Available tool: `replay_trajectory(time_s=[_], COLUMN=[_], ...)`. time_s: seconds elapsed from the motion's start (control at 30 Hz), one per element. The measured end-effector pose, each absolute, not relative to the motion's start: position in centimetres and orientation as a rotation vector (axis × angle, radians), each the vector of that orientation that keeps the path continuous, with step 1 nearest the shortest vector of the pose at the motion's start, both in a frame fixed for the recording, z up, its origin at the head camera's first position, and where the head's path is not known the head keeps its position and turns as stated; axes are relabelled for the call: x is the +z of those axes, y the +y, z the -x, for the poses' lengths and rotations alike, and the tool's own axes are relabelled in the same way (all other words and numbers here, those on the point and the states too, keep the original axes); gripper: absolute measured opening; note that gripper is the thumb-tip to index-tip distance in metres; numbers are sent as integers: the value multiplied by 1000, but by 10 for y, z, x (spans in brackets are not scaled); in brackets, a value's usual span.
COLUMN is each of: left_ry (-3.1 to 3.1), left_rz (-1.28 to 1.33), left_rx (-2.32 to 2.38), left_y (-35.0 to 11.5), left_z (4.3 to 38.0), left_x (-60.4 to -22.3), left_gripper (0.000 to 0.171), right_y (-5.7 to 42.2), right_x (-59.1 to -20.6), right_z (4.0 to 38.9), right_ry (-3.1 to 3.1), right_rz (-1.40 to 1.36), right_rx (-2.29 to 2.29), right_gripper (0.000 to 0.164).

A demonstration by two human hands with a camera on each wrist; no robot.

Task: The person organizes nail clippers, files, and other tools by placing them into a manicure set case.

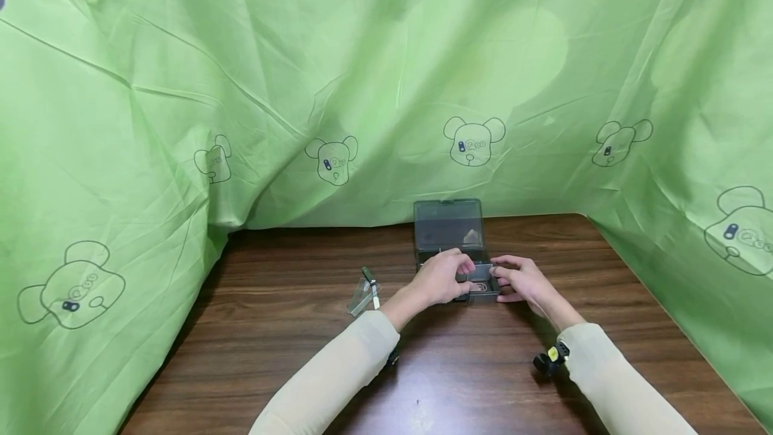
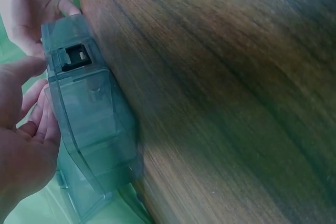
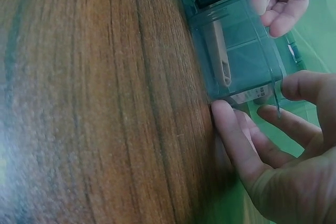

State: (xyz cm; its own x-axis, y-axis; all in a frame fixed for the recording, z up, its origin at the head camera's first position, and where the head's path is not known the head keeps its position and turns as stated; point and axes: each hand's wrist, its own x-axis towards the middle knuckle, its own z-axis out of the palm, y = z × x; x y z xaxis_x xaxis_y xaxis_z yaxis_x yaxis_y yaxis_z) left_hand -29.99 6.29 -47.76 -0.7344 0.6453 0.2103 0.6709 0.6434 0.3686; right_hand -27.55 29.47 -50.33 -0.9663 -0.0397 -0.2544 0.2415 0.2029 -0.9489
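Note:
A dark see-through plastic box (image 1: 483,297) sits on the table, its lid (image 1: 447,223) raised at the back. Inside its front right compartment lies a long beige piece with a slot near one end (image 3: 218,51). My left hand (image 1: 443,277) reaches over the box's left part, fingers bent at the rim. Its thumb and forefinger are spread apart, with nothing visible between them; some fingertips are hidden. My right hand (image 1: 531,285) grips the box's right end, one fingertip low at the corner and another digit up at the rim.
Left of the box lie a small item with a dark green end (image 1: 368,274) and a clear strip-like piece (image 1: 360,304). A black and yellow device (image 1: 551,358) is at the right wrist. Green patterned cloth (image 1: 362,86) hangs behind the table and at both sides.

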Motion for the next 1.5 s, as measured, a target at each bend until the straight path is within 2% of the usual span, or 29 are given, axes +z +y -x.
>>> replay_trajectory(time_s=[0.33,0.6,0.87,1.13,1.5], left_ry=[-2795,-2718,-2729,-2759,-2829], left_rz=[1173,1316,1252,1150,1027], left_rx=[-825,-970,-1028,-1091,-1080], left_y=[58,30,-24,-74,-116], left_z=[303,308,328,340,344], left_x=[-475,-465,-450,-462,-479], left_gripper=[34,38,45,45,47], right_y=[293,292,292,291,293], right_x=[-503,-506,-503,-504,-505], right_z=[276,274,273,273,274], right_ry=[2278,2281,2267,2272,2292], right_rz=[-195,-197,-197,-195,-202], right_rx=[-1818,-1830,-1850,-1852,-1823], right_gripper=[51,52,54,53,51])
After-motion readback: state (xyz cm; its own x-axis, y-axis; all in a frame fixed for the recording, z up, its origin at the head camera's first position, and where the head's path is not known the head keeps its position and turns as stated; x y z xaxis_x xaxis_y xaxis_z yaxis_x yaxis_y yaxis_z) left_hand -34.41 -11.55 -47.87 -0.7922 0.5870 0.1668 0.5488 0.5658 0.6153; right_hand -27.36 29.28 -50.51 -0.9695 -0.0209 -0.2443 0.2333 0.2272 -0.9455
